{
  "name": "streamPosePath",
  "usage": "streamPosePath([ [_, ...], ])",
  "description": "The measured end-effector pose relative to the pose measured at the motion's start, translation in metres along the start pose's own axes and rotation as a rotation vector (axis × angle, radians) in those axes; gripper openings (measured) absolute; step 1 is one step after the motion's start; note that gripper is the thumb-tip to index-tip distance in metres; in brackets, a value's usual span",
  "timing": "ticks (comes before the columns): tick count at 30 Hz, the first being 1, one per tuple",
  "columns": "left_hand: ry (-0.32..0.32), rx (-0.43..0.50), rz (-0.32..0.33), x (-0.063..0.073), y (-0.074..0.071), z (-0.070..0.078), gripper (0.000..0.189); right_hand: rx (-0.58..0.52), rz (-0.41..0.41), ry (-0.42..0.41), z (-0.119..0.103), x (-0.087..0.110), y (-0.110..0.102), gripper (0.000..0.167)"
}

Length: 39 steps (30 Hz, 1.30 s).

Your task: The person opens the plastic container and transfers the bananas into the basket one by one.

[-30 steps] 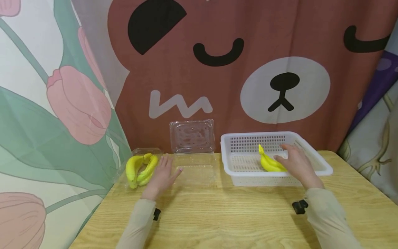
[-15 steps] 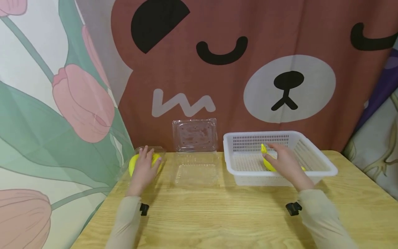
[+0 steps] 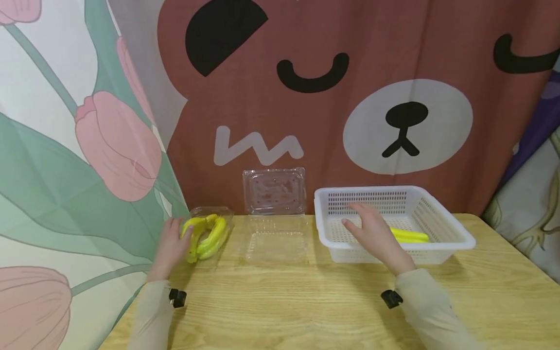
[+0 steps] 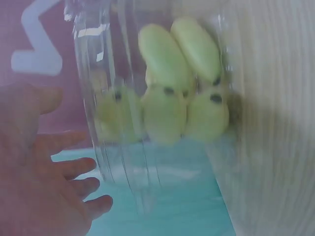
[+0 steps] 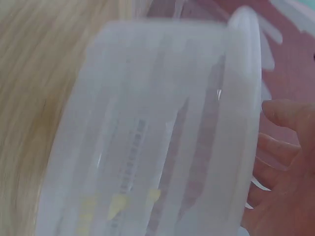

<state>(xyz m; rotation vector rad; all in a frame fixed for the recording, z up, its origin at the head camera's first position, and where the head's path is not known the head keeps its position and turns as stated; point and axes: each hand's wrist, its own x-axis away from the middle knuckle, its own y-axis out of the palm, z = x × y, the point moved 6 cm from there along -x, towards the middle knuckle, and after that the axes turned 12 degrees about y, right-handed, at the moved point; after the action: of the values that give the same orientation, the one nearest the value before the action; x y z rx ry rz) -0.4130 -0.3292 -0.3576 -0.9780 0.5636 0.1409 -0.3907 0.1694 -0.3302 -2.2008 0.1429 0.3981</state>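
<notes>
My left hand (image 3: 167, 247) is beside the left edge of a clear plastic clamshell box (image 3: 225, 210), its fingers relaxed and holding nothing. Two bunches of yellow-green bananas (image 3: 216, 238) lie in that box. Their rounded ends with dark tips show through the clear wall in the left wrist view, where the spread fingers (image 4: 78, 168) stand just off the box. Over the front rim of a white plastic basket (image 3: 345, 244) reaches my right hand (image 3: 374, 233), thumb and fingers apart with nothing between them. Yellow bananas (image 3: 409, 236) lie in the basket, partly hidden behind that hand.
Between the banana box and the basket stands a second clear clamshell box (image 3: 275, 243), its lid (image 3: 274, 191) raised upright against the bear-print curtain (image 3: 315, 136). All rest on a wooden table (image 3: 284, 301). A tulip-print curtain (image 3: 118, 146) hangs close on the left.
My left hand has moved left, passing over the bananas to the box's far left side. My right hand has shifted left over the basket, uncovering the bananas' right end and hiding their stem.
</notes>
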Motion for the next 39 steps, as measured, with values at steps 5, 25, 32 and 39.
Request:
streamPosePath([
  [5,-0.087,0.044,-0.021,0.009,-0.009,-0.025,0.060,0.079,0.035,-0.090,-0.033,0.003,0.018,0.049],
  [25,-0.225,0.209,0.038,0.030,-0.002,-0.066,0.063,0.035,-0.059,-0.187,-0.131,0.002,0.103,0.049],
  [32,-0.221,0.203,0.008,0.028,0.000,-0.066,0.061,-0.117,-0.141,-0.150,-0.154,-0.004,0.132,0.048],
  [39,-0.240,0.229,-0.040,0.028,0.002,-0.063,0.060,-0.264,-0.243,-0.084,-0.172,0.001,0.159,0.045],
])
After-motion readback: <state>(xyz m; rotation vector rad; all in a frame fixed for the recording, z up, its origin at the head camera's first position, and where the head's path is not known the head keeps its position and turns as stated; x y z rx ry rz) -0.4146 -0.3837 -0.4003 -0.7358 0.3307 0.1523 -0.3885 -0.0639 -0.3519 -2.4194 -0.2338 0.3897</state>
